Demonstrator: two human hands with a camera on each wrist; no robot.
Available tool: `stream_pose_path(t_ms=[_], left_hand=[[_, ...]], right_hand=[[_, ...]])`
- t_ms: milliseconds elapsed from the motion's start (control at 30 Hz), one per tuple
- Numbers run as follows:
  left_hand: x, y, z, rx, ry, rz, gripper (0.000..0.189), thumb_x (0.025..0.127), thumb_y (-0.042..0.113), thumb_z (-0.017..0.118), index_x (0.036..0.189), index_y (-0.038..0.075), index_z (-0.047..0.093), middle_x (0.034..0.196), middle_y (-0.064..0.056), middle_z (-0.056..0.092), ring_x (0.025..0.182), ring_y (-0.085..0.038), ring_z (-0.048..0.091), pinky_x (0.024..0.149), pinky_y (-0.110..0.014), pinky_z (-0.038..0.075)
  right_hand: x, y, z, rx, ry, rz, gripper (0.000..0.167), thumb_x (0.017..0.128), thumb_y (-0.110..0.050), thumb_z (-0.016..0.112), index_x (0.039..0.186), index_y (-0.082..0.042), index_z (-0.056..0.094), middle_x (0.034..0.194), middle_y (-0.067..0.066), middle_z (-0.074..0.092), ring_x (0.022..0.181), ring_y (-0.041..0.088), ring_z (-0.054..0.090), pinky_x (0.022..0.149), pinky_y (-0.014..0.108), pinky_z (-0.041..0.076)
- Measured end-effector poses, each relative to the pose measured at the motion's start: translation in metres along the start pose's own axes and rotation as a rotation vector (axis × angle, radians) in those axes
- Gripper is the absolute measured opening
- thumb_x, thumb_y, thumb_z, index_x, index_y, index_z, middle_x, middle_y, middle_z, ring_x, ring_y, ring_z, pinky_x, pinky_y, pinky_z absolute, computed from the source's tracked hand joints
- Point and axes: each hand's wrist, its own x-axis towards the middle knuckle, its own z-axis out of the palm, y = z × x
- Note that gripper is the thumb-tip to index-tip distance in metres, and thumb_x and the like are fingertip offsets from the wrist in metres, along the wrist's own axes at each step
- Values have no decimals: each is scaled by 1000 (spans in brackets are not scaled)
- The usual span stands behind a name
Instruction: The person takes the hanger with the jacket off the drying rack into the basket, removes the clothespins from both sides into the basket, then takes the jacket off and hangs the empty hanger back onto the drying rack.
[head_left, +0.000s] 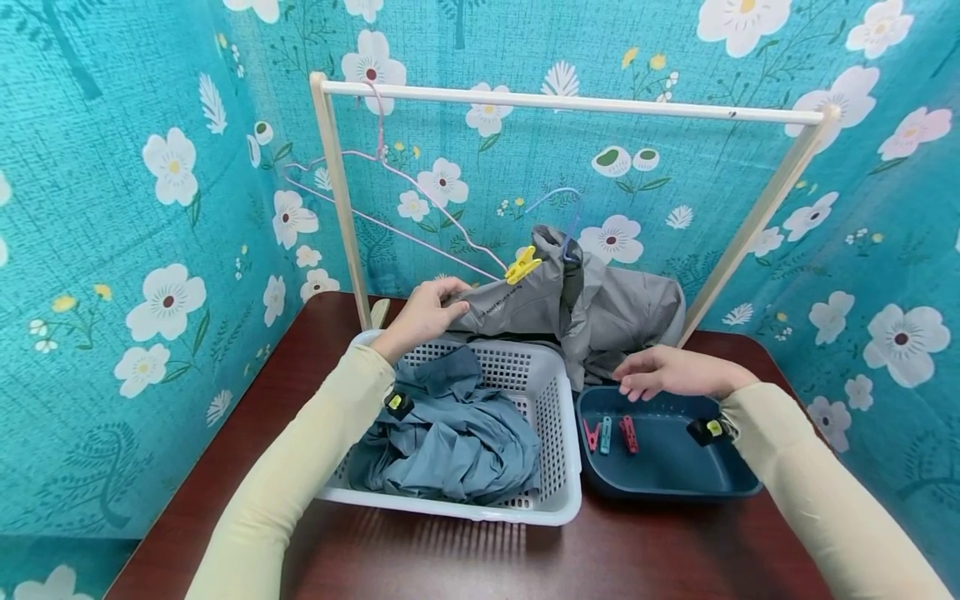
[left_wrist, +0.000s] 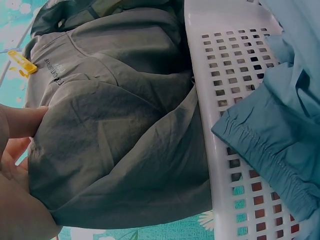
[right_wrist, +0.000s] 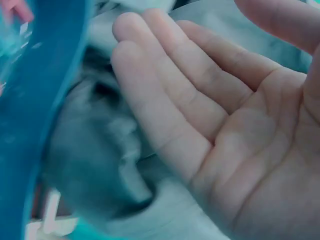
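A grey garment (head_left: 637, 304) with dark lettering hangs bunched behind the baskets. My left hand (head_left: 423, 317) pinches its left edge between thumb and fingers, the thumb on top in the left wrist view. Close by, a yellow clothespin (head_left: 522, 265) grips the fabric where the corner of a pink hanger (head_left: 427, 200) meets it. A blue hanger (head_left: 572, 221) pokes up from the garment's top. Over the back of a dark blue basin (head_left: 667, 483), my right hand (head_left: 663, 371) has its fingers extended and holds nothing; its palm (right_wrist: 250, 135) shows bare in the right wrist view.
A white perforated basket (head_left: 562, 475) holds blue-grey clothing (head_left: 450, 442). Pink and teal clothespins, a red one (head_left: 628, 434) among them, lie in the basin. The rack's white rod (head_left: 570, 101) spans wooden posts (head_left: 341, 200) above the brown table (head_left: 420, 550).
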Motion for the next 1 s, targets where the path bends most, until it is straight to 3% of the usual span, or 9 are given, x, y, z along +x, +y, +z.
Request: stream_pose_path(t_ms=[233,467,600,800,1000], left_hand=[[-2,2,6,18,-21,-13,18,96,14,57,112,15,65,108,-2,62,82,-20,51,65,-34,40],[-4,5,14,38,-40,-21,17,97,15,56,111,15,65,102,-2,61,77,-20,50,63,-33,40],[-5,8,20,34,-61,-35,15,97,15,56,110,15,64,97,-2,61,70,-20,48,59,-32,39],[-6,7,26,24,-73,-17,15,96,13,57,108,13,65,88,-5,61,62,-19,45,55,-31,38],[-6,7,28,19,-85,-13,18,97,13,56,113,13,64,84,-6,59,55,-17,41,51,-30,37]], right_hand=[[-11,-37,-6,-16,62,-150,41,99,-25,53,129,2,53,110,11,62,100,28,60,84,36,50],[-14,-77,-7,35,299,-302,33,99,-18,52,126,1,54,111,16,62,90,24,63,78,33,52],[-6,-91,-3,55,443,-371,35,98,-16,54,129,0,52,115,18,61,93,24,63,77,34,52],[10,-104,2,-18,581,-369,39,96,-19,58,132,-6,52,120,10,60,102,20,62,80,41,50],[24,-110,5,-56,619,-320,42,95,-16,59,135,-7,50,129,12,55,102,23,62,81,39,51]])
